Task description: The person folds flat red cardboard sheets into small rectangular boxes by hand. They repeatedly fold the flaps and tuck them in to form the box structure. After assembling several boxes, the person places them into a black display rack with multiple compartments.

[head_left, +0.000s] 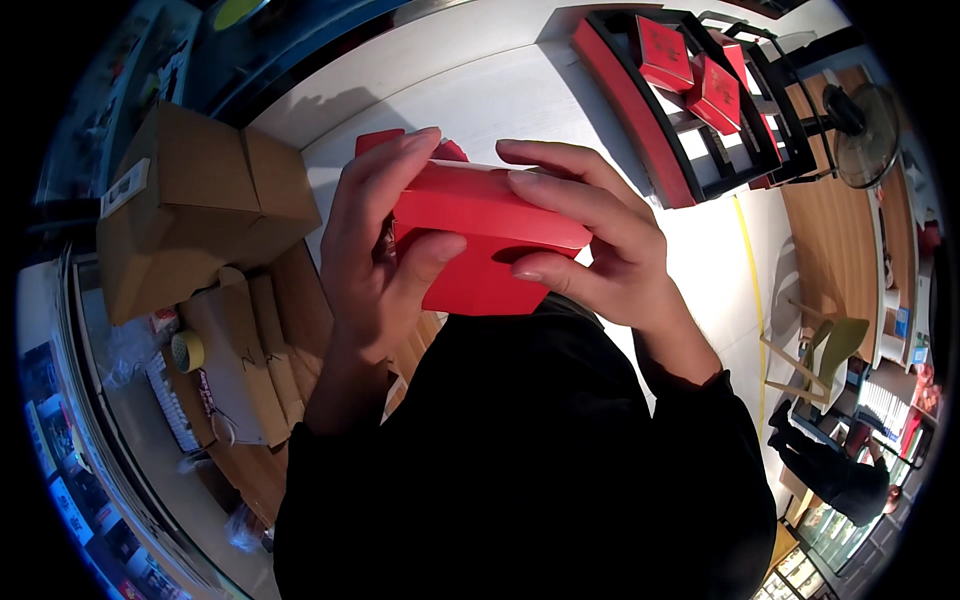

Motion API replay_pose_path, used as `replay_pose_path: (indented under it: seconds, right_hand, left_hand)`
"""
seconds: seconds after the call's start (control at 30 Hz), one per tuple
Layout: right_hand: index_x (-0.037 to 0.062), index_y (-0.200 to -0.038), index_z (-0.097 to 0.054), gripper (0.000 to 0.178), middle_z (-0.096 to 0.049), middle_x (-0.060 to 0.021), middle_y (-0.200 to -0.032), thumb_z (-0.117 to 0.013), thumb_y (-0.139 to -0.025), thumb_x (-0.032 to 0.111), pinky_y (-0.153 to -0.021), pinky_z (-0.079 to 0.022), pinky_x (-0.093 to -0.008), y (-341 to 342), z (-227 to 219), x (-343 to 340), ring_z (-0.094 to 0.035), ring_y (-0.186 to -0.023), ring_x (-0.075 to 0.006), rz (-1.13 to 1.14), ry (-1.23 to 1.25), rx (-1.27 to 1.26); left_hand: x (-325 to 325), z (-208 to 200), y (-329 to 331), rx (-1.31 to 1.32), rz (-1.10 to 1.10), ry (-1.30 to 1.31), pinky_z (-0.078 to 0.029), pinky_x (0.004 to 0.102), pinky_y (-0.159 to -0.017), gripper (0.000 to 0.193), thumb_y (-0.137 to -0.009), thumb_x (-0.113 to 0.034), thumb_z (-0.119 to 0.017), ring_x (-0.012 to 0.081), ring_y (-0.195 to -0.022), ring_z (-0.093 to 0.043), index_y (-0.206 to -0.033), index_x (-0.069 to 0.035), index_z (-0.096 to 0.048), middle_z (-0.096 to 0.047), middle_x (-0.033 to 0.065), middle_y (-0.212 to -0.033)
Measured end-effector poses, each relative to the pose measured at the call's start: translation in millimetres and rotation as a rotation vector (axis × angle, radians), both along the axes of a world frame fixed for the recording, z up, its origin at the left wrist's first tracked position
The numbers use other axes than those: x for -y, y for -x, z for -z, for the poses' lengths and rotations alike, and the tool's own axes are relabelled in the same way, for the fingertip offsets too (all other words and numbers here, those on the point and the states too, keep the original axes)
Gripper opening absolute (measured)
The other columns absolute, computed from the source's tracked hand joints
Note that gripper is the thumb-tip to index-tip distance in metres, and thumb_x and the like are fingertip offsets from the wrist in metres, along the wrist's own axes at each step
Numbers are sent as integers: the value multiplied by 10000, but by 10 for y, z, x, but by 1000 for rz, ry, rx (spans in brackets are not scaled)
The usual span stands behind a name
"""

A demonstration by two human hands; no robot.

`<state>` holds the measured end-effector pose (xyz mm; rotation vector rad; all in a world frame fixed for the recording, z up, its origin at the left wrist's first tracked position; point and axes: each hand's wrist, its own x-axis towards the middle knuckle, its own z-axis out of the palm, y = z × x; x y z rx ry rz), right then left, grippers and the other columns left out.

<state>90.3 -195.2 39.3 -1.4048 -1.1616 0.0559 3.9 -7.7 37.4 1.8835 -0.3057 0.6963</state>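
A red cardboard box (480, 255) is held up in front of my body between both hands. My left hand (375, 230) grips its left side, with the thumb on the near face and the fingers over the upper edge. On its right side my right hand (605, 230) pinches the folded edge, thumb below and fingers on top. What lies inside the box cannot be seen. Behind my left fingers another red piece (378, 140) shows in part; whether it belongs to the box I cannot tell.
At the far right stands a black rack (680, 180) with several red boxes (715, 95) on it. A large brown carton (200, 190) stands on the left, with flattened cardboard (240, 350) and a yellow tape roll (186, 351) nearer. A chair (835, 350), a fan (865, 135) and another person (840, 480) are at the right.
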Motion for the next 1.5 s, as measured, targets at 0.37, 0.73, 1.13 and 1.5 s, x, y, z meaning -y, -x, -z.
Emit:
replay_pose_path:
  seconds: [0.37, 0.73, 1.13, 1.5]
  right_hand:
    - [37, -1192, -588, 335, -566, -162, -1154, -580, -857, 38, -816, -496, -287, 53, -64, -52, -577, -1023, -212, 43, 9, -266]
    - [15, -1162, -581, 309, -409, -146, -1316, -599, -854, 20, -967, -409, -336, 210, 204, -287, -478, -1165, -242, 225, -133, -374]
    - [22, -1348, -397, 599, -519, -164, -1195, -646, -810, 116, -729, -531, -296, -21, -60, -361, -578, -1014, -222, 107, 194, -562]
    - [61, -1381, -374, 546, -452, -117, -1215, -531, -860, 9, -835, -487, -291, 67, -25, -311, -506, -1082, -179, 62, 157, -584]
  left_hand:
    - [27, 77, -28, -50, 12, 128, -472, 368, -898, 700, -796, -224, -709, 289, -1104, -522, -1354, -22, -338, -465, 174, -1258]
    - [248, 262, -179, -175, -456, -496, -258, 523, -1036, 1200, -557, -335, -860, 420, -1276, -278, -1414, 41, -108, -224, 263, -1400]
    - [215, 231, -98, -174, -322, -482, -279, 526, -1009, 1202, -531, -373, -864, 396, -1245, -298, -1428, -24, -145, -266, 207, -1376]
    - [92, 243, -30, -205, -293, -552, -279, 521, -1014, 1169, -537, -405, -858, 381, -1262, -289, -1422, -42, -185, -286, 186, -1368]
